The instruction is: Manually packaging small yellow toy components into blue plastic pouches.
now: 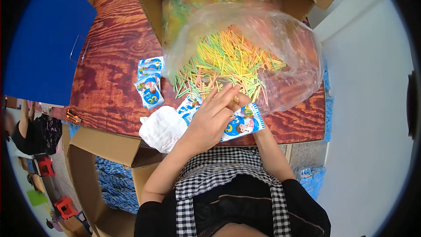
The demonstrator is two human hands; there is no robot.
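A blue-and-white printed packet (245, 123) lies over the palm side of my right hand (242, 100), whose curled fingertips show beyond its upper edge. My right forearm passes beneath it, and most of that hand is hidden. Across the packet's left part reaches my left hand (211, 120), back upward, its fingers stretched toward the right fingertips. Whether the left thumb touches the packet is hard to make out. Just beyond both hands, thin pastel sticks (232, 59) in yellow, green and pink spill from a clear plastic bag (298, 77). More packets (189, 104) lie partly under my left hand.
Left of the bag is a small pile of packets (150, 88). A white cloth (164, 128) sits by my left wrist. A cardboard box (151, 17) stands behind the bag. An open carton (81, 166) with blue packets is below the table (109, 79); a person (33, 134) is far left.
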